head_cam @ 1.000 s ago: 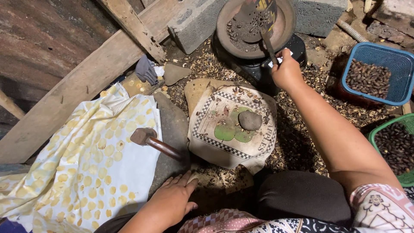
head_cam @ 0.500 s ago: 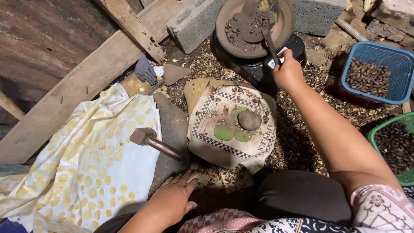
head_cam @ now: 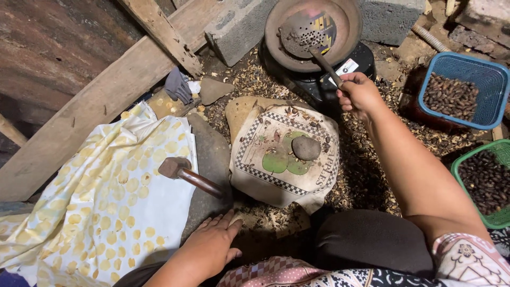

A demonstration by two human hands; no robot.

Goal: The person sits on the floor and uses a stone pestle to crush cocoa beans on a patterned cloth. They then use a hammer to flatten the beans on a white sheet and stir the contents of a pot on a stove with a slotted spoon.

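My right hand (head_cam: 359, 93) grips the handle of a perforated metal skimmer (head_cam: 307, 33), whose round head lies inside a dark pan (head_cam: 348, 24) on a small black stove (head_cam: 356, 60). My left hand (head_cam: 211, 244) rests flat on the ground near me, fingers spread, holding nothing. Just beyond it a wooden-handled hammer (head_cam: 187, 175) lies on a flat grey stone (head_cam: 210, 165). A round stone (head_cam: 306, 148) sits on a patterned cloth (head_cam: 265, 172) between my hands.
A blue basket (head_cam: 488, 72) and a green basket (head_cam: 499, 154) of dark seeds stand at right. Broken shells litter the ground. A yellow-spotted white cloth (head_cam: 111, 207) lies left. Wooden beams (head_cam: 101, 101) and concrete blocks (head_cam: 239, 24) line the back.
My right hand has moved the skimmer within the pan, and its perforated head now lies flatter and in full view. My left hand stays on the ground.
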